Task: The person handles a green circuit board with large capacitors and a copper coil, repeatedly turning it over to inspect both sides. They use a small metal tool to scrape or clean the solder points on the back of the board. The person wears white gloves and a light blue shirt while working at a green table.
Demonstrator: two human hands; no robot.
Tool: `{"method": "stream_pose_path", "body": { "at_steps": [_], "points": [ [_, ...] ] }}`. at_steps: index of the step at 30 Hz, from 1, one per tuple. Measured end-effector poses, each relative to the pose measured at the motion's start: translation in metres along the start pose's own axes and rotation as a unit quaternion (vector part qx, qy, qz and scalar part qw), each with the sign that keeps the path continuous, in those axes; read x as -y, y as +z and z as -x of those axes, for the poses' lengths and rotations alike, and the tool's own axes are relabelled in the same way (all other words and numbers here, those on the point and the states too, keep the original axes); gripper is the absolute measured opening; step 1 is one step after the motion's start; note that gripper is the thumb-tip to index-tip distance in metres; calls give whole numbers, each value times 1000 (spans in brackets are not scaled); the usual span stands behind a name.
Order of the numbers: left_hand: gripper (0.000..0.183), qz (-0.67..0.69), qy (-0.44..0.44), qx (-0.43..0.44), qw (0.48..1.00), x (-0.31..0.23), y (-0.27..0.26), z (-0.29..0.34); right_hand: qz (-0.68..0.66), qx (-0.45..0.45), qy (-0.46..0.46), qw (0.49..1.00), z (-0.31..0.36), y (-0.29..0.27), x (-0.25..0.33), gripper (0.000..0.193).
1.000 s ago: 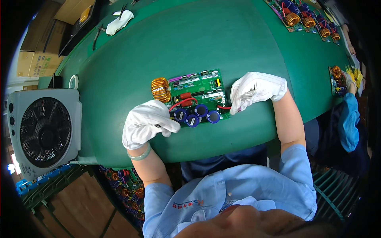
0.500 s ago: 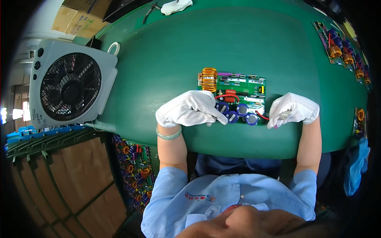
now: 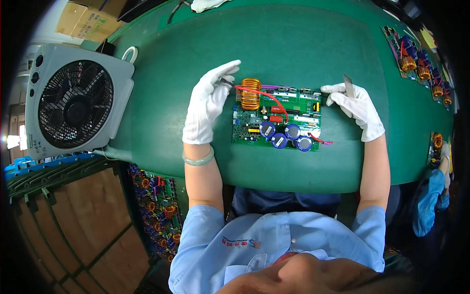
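A green circuit board [image 3: 252,133] lies on the green table mat in front of me, with a copper-wound ring coil [image 3: 250,94] at its far left corner and several blue round capacitors [image 3: 279,140] along its near side. My white-gloved left hand [image 3: 206,102] is beside the coil, its fingers closed on the dark end of a red wire [image 3: 267,93] that arches over the coil from the board. Off the board's right edge, my gloved right hand [image 3: 356,105] grips a flat metal tool [image 3: 348,85], its tip pointing away from me. A short red lead [image 3: 318,140] sticks out at the right.
A grey box fan [image 3: 78,103] stands at the left. More boards with coils [image 3: 409,61] line the far right, and several are stacked [image 3: 156,210] below the table's left edge. Another person's blue sleeve [image 3: 428,206] shows at the right; a cardboard box [image 3: 88,22] is at the far left.
My left hand has moved away from me, from the capacitors to beside the coil, drawing the red wire out. My right hand has left the short lead and moved farther away, metal tool raised.
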State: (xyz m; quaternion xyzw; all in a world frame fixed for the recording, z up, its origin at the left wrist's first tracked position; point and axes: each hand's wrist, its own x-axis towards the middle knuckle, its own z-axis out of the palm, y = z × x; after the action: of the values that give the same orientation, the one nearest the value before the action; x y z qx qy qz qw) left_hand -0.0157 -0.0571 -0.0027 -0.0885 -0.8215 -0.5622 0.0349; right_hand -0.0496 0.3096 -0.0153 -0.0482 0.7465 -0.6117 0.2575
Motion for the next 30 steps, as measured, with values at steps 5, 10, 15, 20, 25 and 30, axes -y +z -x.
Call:
{"method": "stream_pose_path", "body": {
  "at_steps": [5,10,15,20,25,30],
  "points": [
    [69,-98,50,137,984,-15,4,8,9,-45,30,999,-4,9,-1,34],
    [72,-177,58,112,976,-4,24,0,-29,-70,2,997,-5,14,0,30],
    [64,-189,45,208,959,-15,35,-3,-3,-34,-76,997,-10,25,3,23],
    [67,-101,93,287,948,-19,60,7,60,65,-38,995,4,32,9,22],
    [69,-103,117,281,947,-13,71,12,315,168,-185,915,3,48,16,38],
    [71,-119,75,305,942,-16,71,9,300,115,-189,928,3,54,8,39]
  ]
}}
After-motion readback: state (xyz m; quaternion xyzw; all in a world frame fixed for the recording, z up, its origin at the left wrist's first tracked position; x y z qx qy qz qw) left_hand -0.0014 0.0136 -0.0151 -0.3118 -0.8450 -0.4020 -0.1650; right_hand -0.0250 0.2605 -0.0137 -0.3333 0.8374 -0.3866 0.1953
